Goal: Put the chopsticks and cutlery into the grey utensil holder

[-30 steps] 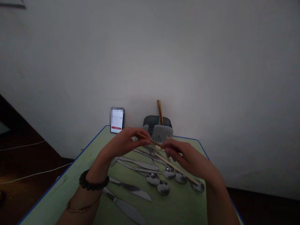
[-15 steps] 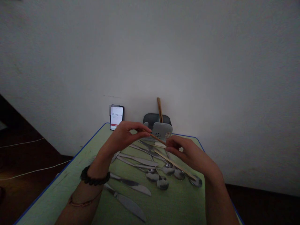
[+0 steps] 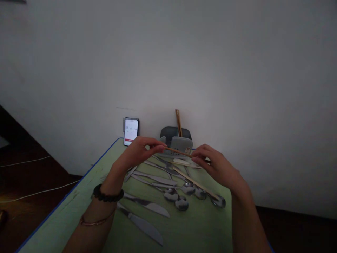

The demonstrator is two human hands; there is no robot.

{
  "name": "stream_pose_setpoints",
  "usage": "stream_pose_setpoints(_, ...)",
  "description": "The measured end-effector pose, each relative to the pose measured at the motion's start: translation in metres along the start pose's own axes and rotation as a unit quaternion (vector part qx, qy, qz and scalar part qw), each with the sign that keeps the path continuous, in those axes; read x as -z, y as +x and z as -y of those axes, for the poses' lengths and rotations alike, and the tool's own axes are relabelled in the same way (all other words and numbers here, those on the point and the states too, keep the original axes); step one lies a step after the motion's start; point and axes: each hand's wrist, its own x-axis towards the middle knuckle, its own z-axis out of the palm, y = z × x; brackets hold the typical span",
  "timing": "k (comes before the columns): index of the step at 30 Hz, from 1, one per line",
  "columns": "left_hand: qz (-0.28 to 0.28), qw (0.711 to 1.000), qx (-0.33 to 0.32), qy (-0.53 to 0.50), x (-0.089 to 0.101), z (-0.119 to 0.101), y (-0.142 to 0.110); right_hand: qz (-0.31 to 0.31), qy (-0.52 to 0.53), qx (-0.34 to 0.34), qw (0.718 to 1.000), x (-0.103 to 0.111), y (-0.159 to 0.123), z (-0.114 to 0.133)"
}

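Between my two hands a brown wooden chopstick is held nearly level above the table. My left hand pinches its left end between thumb and fingers. Near the other end, my right hand is closed on it, with a dark tip showing past the fingers. Just behind stands a grey utensil holder with several wooden chopsticks upright in it. Below my hands lie several metal spoons, several table knives and a pale wooden chopstick resting across the spoons.
A phone showing a running timer leans against the wall at the table's back left. The green table has a blue edge. White cables run over the dark floor at left.
My right hand has moved right and slightly up, so more of the chopstick shows and it lies flatter. My left hand has shifted slightly left.
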Motion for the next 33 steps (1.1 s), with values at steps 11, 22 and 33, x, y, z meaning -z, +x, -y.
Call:
stream_pose_setpoints(11, 0.145, 0.989, 0.039, -0.009, -0.018, 0.015, 0.004, -0.138, 0.342, -0.059, 0.927, -0.022, 0.011, -0.02)
stream_pose_setpoints(22, 0.135, 0.99, -0.008, 0.026, -0.046, 0.029, 0.015, -0.273, 0.354, -0.066, 0.892, -0.032, 0.023, -0.017)
stream_pose_setpoints(33, -0.046, 0.992, 0.028, 0.116, -0.077, 0.083, 0.019, -0.299, 0.095, 0.006, 0.949, 0.018, 0.084, -0.022)
